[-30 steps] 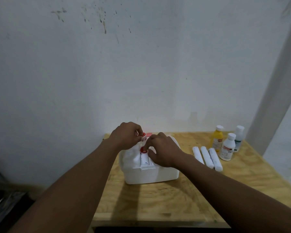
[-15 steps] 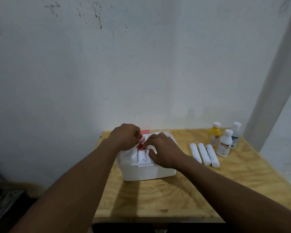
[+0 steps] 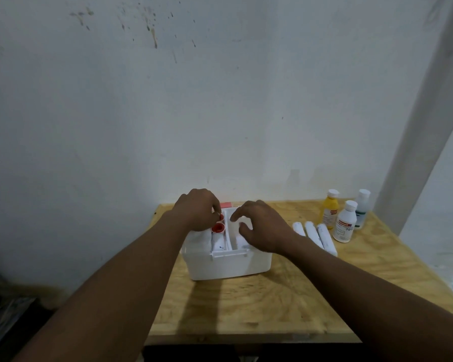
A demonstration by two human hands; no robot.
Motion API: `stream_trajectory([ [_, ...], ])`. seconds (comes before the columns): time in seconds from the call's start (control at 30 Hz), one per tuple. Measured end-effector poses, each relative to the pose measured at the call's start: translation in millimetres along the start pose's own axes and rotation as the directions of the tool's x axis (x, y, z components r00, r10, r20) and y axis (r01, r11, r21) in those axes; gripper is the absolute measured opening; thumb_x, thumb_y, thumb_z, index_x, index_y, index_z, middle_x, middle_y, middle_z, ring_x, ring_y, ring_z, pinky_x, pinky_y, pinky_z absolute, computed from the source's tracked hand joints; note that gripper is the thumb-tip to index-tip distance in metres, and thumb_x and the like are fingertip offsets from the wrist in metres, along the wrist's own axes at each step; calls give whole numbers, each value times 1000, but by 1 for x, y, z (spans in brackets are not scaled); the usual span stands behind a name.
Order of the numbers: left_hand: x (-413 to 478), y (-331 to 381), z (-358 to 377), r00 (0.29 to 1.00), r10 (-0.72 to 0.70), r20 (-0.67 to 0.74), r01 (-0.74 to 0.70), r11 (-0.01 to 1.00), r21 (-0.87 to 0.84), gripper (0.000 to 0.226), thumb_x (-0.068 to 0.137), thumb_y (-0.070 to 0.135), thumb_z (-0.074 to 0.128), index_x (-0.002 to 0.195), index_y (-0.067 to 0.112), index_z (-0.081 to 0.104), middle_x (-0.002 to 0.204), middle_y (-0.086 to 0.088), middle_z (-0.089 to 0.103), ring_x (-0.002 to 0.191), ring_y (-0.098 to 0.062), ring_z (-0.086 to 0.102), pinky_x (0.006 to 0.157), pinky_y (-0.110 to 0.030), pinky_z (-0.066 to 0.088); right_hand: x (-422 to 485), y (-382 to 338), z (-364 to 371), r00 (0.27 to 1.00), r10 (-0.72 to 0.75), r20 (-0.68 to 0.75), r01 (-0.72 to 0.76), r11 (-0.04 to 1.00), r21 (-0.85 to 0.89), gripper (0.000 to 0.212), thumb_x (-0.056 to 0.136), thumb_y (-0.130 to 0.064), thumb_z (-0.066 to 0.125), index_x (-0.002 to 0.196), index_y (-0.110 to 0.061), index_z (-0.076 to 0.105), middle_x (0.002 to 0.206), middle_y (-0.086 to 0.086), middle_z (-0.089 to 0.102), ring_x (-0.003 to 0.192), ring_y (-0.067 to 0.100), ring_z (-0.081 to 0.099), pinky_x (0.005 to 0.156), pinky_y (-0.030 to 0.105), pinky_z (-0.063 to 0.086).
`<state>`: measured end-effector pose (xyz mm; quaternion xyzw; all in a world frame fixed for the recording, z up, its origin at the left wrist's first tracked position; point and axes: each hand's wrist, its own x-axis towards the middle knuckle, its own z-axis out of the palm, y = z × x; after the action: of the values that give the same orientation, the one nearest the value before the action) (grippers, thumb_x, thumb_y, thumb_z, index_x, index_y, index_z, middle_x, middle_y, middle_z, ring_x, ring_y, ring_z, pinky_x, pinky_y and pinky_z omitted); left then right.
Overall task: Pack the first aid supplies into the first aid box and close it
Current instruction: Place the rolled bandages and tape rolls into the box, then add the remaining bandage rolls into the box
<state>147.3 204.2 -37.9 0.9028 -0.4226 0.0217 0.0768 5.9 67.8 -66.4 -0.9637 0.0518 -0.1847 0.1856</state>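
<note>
The white first aid box [image 3: 230, 267] stands open on the wooden table [image 3: 246, 307], with a divided tray on top. A red-capped white bottle [image 3: 218, 228] lies in the tray's left compartment. My left hand [image 3: 196, 210] curls over the box's left side, its fingertips pinching a second red cap just behind the first. My right hand [image 3: 264, 228] hovers over the right compartment with fingers spread and holds nothing. Three white rolls [image 3: 314, 235] lie to the right of the box. Beyond them stand a yellow bottle [image 3: 329, 211], a white bottle [image 3: 345, 226] and a clear bottle [image 3: 361, 207].
The table stands against a stained white wall. A pale slanted post [image 3: 413, 152] rises past its right back corner. A red piece [image 3: 226, 205] shows behind the box. Dark clutter lies on the floor at the lower left.
My right hand has let go of the red cap and opened, moving right over the box. The tray's compartments now show. My left hand stays at the red caps.
</note>
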Motion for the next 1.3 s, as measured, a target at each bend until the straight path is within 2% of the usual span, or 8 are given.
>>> stream_trajectory([
  [0.1, 1, 13, -5, 997, 48, -60, -49, 999, -20, 23, 88, 29, 62, 105, 27, 77, 113, 4, 69, 107, -21, 62, 91, -41, 52, -1, 17, -22, 997, 59, -45, -59, 998, 11, 24, 87, -22, 58, 108, -23, 69, 106, -1, 67, 97, 16, 58, 85, 33, 49],
  [0.27, 11, 63, -2, 981, 153, -120, -160, 986, -50, 23, 92, 33, 60, 111, 27, 72, 113, 2, 63, 109, -21, 58, 93, -38, 47, -19, 65, -54, 967, 235, -98, -237, 971, -13, 23, 82, -18, 59, 102, -18, 70, 97, 2, 68, 87, 19, 62, 80, 38, 54],
  [0.5, 22, 155, 34, 935, 354, 35, -355, 931, 85, 34, 90, 36, 64, 123, 30, 65, 126, -1, 62, 117, -24, 58, 95, -39, 45, -72, 129, -57, 909, 417, -16, -417, 906, -74, 22, 82, -19, 60, 102, -20, 67, 96, 0, 69, 92, 18, 65, 79, 38, 55],
  [0.63, 22, 184, 65, 920, 344, 189, -381, 899, 218, 33, 90, 37, 64, 121, 27, 64, 119, -4, 64, 111, -26, 61, 88, -41, 40, -90, 140, -45, 925, 380, 10, -376, 920, -110, 27, 81, -24, 66, 106, -15, 69, 102, 6, 69, 93, 22, 64, 77, 32, 51],
  [0.77, 22, 187, 76, 928, 334, 165, -372, 861, 347, 18, 92, 30, 59, 108, 23, 65, 107, -4, 64, 101, -26, 64, 92, -45, 39, -93, 143, -30, 948, 318, -21, -318, 934, -163, 29, 84, -33, 64, 104, -13, 71, 98, 9, 64, 91, 25, 61, 77, 35, 50],
  [0.9, 26, 189, 73, 925, 327, 194, -377, 849, 369, 21, 94, 26, 57, 114, 20, 62, 109, -5, 64, 103, -26, 65, 96, -45, 38, -89, 148, -22, 944, 327, -46, -330, 925, -190, 26, 82, -34, 66, 101, -18, 68, 100, 7, 60, 92, 26, 60, 75, 40, 54],
  [1.03, 28, 198, 76, 928, 307, 210, -364, 865, 345, 33, 96, 30, 56, 125, 15, 53, 117, -7, 63, 108, -28, 63, 97, -47, 37, -89, 152, -20, 954, 298, -44, -301, 935, -186, 17, 80, -31, 67, 92, -18, 67, 98, 5, 59, 92, 24, 57, 74, 40, 53],
  [1.3, 25, 207, 81, 949, 247, 196, -290, 927, 237, 35, 96, 27, 57, 128, 15, 49, 124, -9, 59, 115, -31, 60, 97, -47, 40, -93, 159, -27, 970, 243, -24, -242, 941, -236, 14, 83, -29, 63, 86, -17, 68, 94, 3, 59, 89, 22, 57, 69, 36, 51],
])
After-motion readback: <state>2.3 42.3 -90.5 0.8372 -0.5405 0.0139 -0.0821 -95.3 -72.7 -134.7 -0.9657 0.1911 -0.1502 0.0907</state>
